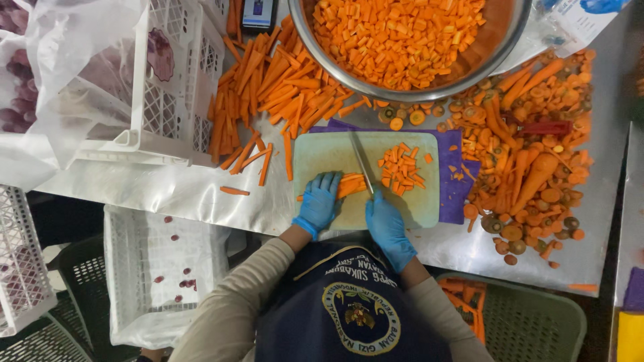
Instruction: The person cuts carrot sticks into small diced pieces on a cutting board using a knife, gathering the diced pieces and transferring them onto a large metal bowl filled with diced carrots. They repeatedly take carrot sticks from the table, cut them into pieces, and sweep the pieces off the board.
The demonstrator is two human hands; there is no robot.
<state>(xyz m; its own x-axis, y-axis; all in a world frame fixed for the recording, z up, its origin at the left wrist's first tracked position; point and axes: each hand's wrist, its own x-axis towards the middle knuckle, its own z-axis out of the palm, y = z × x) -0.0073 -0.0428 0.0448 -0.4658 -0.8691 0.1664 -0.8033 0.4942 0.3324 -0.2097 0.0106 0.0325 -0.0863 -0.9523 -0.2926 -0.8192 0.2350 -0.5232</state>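
Observation:
My left hand (pixel 318 202), in a blue glove, presses down on a bundle of carrot sticks (pixel 351 184) lying on a pale green cutting board (pixel 322 155). In a matching blue glove, my right hand (pixel 387 224) grips a knife (pixel 361 163) whose blade stands across the sticks' cut end. A small heap of diced carrot (pixel 401 169) lies on the board to the right of the blade. Above the board a large metal bowl (pixel 510 41) is filled with diced carrot.
A pile of carrot sticks (pixel 268 94) lies left of the bowl. Carrot ends and peelings (pixel 530 167) cover the metal table at right. White plastic crates (pixel 168 87) stand at left, another (pixel 161 268) below the table edge, and a green basket (pixel 537 322) at lower right.

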